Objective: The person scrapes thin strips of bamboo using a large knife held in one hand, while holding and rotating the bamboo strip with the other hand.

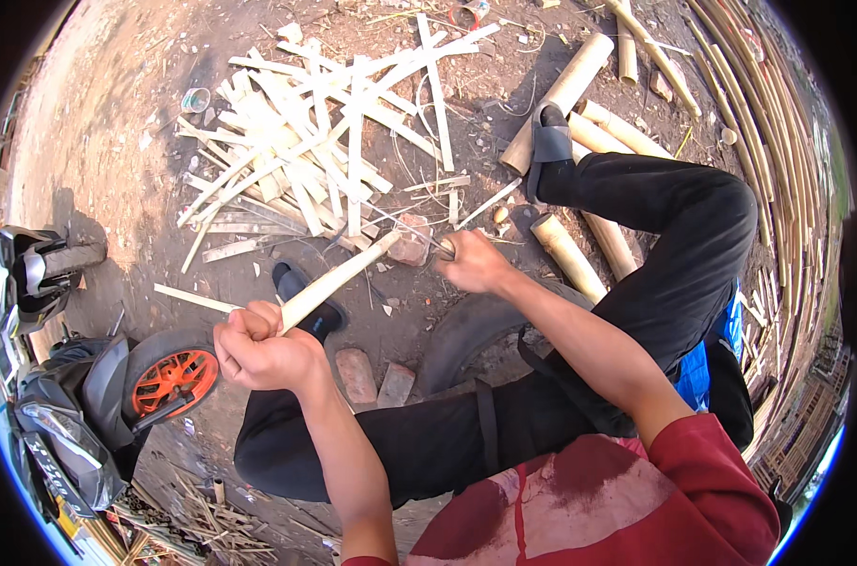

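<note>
On bare dirt ground (117,132), a person sat with black trousers (674,245) spread wide, red shirt (636,500) at 6 o'clock. Largest clutter: a heap of split bamboo strips (315,141) at 11 o'clock, round bamboo poles (565,90) at 1 o'clock, a stack of long thin canes (778,141) curving along 3 o'clock. A scooter with an orange wheel (169,377) sat at 8 o'clock, an old tyre (466,330) lay under the right forearm, two bricks (372,377) just beside it. Left hand (259,349) was fisted tight round the near end of a bamboo strip (339,278), which slanted up toward 1 o'clock and rested on a reddish stone block (411,243). Right hand (476,262) was closed on a knife handle (447,249), thin blade (405,226) reaching left to the strip's far end, touching it as far as could be told.
</note>
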`<action>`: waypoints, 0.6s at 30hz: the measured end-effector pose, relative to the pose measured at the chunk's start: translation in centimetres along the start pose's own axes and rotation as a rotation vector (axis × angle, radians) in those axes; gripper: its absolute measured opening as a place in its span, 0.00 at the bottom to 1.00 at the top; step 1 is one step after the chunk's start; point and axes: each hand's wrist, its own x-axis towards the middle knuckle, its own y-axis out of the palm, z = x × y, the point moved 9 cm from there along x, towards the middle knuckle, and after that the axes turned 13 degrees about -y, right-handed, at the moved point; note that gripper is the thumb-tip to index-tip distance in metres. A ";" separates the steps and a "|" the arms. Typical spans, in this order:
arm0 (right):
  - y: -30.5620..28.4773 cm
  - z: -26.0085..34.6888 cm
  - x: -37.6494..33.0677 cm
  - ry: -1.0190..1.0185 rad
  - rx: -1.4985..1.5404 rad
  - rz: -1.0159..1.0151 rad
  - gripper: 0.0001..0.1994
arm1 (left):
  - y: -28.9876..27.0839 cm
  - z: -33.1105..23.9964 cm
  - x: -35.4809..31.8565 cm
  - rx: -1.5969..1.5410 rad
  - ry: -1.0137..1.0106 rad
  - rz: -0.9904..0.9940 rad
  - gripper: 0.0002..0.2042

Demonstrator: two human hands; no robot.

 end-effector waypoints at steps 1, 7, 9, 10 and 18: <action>0.1 -0.1 -0.3 -0.022 -0.008 0.009 0.16 | 0.2 0.0 0.1 -0.023 0.004 -0.017 0.20; 3.4 -11.1 -1.4 0.134 -0.349 0.101 0.16 | 0.2 0.0 0.8 -0.075 -0.019 -0.030 0.20; 1.0 -10.2 -2.8 0.309 -0.212 -0.008 0.16 | -0.8 0.3 1.3 -0.102 -0.036 0.002 0.20; 0.6 -9.7 -2.4 0.259 -0.228 0.016 0.16 | -0.7 0.3 1.2 -0.094 -0.042 0.001 0.20; 6.3 -9.6 -2.0 0.044 -0.199 0.020 0.17 | 1.1 0.5 0.6 -0.088 -0.053 0.040 0.20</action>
